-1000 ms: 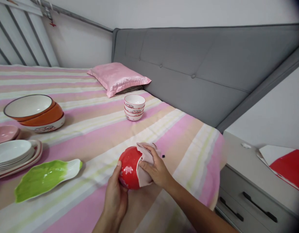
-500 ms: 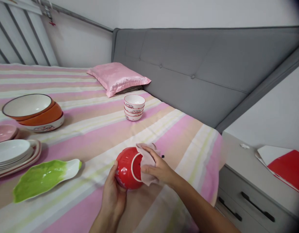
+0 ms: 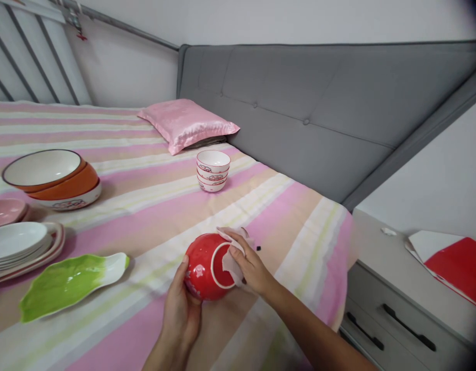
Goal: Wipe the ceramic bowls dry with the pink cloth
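The left grip [image 3: 181, 312] is cupping one red bowl [image 3: 199, 265], half-closed around its side, most fingers hiding behind it. The right grip [image 3: 255, 270] is pinching one cloth [image 3: 230, 268], which is partly covering the bowl's base, over the bed [image 3: 121, 330], inside its right edge. Two orange bowls [image 3: 77, 184] are nesting in one white bowl [image 3: 73, 201]. Stacked plates [image 3: 18, 239] are running out of view, uncountable.

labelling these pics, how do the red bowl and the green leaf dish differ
The red bowl is round; the green leaf dish is long and leaf-shaped. The left hand holds the bowl tipped, underside showing; the dish lies face up on the bed. Both look glossy.
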Tool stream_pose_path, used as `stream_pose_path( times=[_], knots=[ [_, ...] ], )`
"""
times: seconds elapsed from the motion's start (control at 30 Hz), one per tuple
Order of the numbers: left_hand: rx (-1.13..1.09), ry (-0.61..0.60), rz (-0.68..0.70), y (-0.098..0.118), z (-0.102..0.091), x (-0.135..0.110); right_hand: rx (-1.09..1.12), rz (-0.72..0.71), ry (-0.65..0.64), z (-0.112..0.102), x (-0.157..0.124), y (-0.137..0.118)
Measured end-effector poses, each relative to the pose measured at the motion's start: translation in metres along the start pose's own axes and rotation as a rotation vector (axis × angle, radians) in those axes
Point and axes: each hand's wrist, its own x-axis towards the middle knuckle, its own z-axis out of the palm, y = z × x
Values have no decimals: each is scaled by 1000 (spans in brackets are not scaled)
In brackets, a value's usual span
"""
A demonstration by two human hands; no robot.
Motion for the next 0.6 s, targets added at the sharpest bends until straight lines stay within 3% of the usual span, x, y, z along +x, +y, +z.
stream_pose_path(
  times=[0.17, 0.27, 0.6],
  knots=[
    [-24, 19, -22, 3, 0, 4, 190, 212, -185, -13, -3, -12],
    [-24, 4, -27, 2, -1, 5, 229, 235, -236, -15, -4, -15],
    [58, -33, -4, -5, -1, -2, 96, 59, -7, 4, -6, -5]
  ],
)
